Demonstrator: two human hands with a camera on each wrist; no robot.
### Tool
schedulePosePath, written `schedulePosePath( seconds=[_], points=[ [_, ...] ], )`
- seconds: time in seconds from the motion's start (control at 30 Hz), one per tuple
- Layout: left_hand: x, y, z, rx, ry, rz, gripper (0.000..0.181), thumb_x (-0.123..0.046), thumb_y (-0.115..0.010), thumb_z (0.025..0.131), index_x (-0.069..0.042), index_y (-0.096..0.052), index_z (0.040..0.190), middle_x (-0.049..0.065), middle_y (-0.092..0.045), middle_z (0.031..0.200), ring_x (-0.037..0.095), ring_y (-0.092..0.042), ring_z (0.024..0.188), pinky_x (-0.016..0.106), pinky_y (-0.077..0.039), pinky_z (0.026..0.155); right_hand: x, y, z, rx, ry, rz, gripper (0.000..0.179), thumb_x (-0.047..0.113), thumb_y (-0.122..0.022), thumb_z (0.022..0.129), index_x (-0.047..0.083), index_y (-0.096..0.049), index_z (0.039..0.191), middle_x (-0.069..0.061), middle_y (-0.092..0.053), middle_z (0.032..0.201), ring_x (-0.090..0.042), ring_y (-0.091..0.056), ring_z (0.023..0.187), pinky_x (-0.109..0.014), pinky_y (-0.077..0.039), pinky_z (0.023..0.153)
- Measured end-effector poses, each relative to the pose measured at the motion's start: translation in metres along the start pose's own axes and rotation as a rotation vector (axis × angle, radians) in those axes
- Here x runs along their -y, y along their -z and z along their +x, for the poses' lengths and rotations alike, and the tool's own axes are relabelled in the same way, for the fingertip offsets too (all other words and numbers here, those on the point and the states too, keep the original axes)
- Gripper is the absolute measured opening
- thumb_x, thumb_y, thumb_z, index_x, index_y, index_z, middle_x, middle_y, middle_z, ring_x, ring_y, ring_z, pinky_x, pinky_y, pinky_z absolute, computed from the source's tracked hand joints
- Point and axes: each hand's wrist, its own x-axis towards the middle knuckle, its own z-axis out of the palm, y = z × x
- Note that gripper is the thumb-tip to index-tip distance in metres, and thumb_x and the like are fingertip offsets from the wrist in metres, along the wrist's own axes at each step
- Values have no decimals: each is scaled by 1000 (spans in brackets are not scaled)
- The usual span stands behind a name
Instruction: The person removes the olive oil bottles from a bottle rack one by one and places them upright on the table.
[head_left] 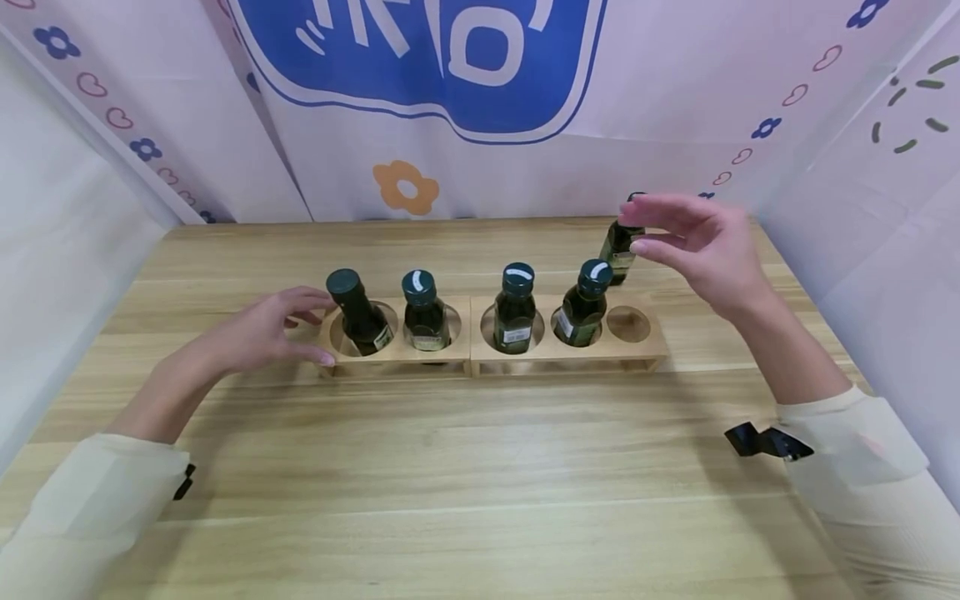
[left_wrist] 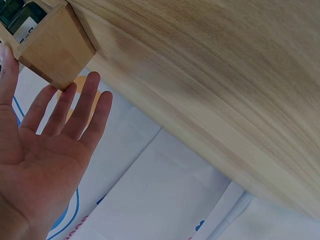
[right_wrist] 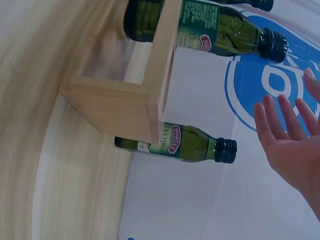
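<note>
So here's the setup: two wooden racks [head_left: 558, 346] sit end to end on the wooden surface [head_left: 465, 467], with four small green oil bottles standing in the holes. The far-right hole [head_left: 628, 323] has nothing in it. A fifth bottle [head_left: 621, 246] stands loose on the surface just behind that end of the rack, upright, dark cap on.

The right hand [head_left: 701, 246] hovers right at that loose bottle, fingers [head_left: 663, 212] straight and spread, holding nothing. In the head view the fingertips overlap the cap, but the right wrist view shows a clear gap between palm and bottle, so I'd say no contact. The left hand [head_left: 262, 333] is relaxed and open too, fingers resting against the left end of the rack beside the leftmost bottle [head_left: 358, 312], not gripping anything.

What I'd worry about: that leftmost bottle leans noticeably in its hole, and so does the fourth one [head_left: 583, 304]. The holes look loose around these bottles, so any bump to the rack from the left hand could rock them. The loose bottle is tall and narrow with nothing bracing it, so a sideways brush from those open fingers could tip it over, maybe into the rack. And the two racks look like separate pieces, so a shove on one end might slide them apart.
</note>
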Motion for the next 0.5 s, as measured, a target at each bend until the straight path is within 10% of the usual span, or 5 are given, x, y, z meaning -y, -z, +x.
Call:
schedulePosePath(
  seconds=[0.5],
  points=[
    [2,0,1,10,10,-5,76,-20,-89,84,9,-52,144,29,-52,147,47,-60,122,66,-46,105,-21,-15,-9,275,-123,-185,58,-21,-75,81,-9,-61,136,-12,-72,127,-17,-69,115,-26,-58,94]
  ],
)
